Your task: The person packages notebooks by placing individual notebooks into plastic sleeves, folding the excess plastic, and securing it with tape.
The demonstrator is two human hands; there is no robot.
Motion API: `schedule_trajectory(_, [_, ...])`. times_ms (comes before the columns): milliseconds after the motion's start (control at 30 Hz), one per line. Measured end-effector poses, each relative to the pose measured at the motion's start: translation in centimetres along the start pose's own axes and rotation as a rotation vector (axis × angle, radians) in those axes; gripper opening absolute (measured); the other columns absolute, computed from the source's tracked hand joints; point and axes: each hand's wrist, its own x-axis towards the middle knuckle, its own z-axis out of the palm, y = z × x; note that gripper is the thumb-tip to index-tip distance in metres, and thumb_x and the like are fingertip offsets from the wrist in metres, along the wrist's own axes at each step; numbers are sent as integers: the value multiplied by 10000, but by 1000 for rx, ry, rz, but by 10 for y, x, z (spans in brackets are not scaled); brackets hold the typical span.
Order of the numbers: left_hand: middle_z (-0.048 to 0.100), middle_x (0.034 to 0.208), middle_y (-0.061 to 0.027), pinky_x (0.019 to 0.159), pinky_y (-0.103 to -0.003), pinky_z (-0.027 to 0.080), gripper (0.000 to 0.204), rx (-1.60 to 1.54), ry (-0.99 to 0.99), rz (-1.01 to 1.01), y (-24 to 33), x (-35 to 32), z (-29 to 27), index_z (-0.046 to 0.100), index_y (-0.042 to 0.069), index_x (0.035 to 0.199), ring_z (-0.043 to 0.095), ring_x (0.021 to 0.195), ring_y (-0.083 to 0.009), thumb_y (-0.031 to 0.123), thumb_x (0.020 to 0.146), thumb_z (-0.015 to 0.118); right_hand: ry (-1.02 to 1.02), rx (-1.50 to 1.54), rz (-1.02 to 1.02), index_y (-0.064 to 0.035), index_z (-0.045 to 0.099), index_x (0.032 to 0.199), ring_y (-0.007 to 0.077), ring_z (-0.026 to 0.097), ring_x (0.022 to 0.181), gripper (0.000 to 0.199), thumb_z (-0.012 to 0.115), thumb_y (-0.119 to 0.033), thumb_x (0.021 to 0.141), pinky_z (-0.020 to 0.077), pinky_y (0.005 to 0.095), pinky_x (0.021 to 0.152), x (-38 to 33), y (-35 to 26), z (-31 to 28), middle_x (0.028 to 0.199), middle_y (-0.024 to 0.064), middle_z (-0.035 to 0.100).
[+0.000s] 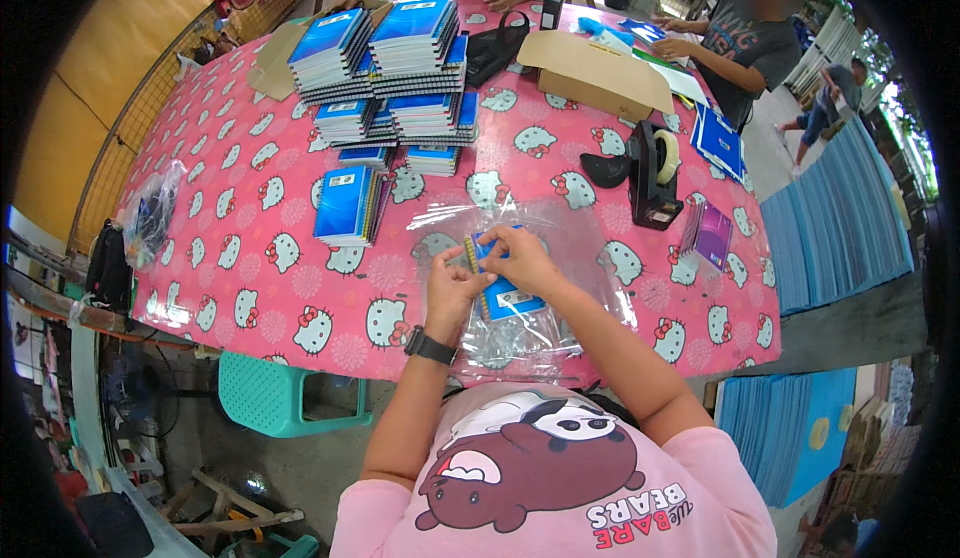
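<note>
At table's six o'clock edge, our left hand (452, 288) and right hand (522, 261), fingers closed, pinched the blue spiral-bound notebook (503, 298) inside its clear plastic sleeve (590, 258); sealing seemed next.

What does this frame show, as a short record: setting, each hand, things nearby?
setting: table under a pink cartoon-cat tablecloth
left hand: pinches the spiral edge of a small blue spiral-bound notebook
right hand: grips the same notebook's top, over clear plastic bags
nearby: stacks of blue spiral notebooks, black tape dispenser, brown cardboard box
others: people at the far side
</note>
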Motion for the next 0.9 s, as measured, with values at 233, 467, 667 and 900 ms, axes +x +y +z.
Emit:
schedule_trajectory(233, [553,1014,-169,802,-384,422,518,795,336,382,-8,-14,-69,499,-11,1121,532,902,-291,83,663,720,34,156,89,15,576,959,131,593,592,306,683,22,671,446,275,534,3,12,-2,638,75,625])
schedule_trajectory(467, [636,909,-117,949,-419,393,230,823,-700,439,26,-79,2,647,16,961,580,976,-310,165,788,615,11,141,153,13,537,973,138,604,594,319,669,30,683,462,273,547,6,15,-10,667,85,634])
schedule_trajectory(667, [591,1124,-131,857,-381,433,314,856,-129,585,-6,-17,-18,593,57,1129,565,1030,-286,141,826,608,-28,241,139,16,527,1015,170,639,655,341,645,43,696,492,287,596,5,25,-10,726,113,659])
schedule_trajectory(900, [336,1408,-169,1047,-470,224,565,899,-161,630,-31,-4,-26,348,50,1362,272,1321,-360,252,874,549,-298,-572,-185,-109,254,1423,305,378,1288,906,751,-95,666,315,452,1026,-29,-4,-33,1309,193,467])
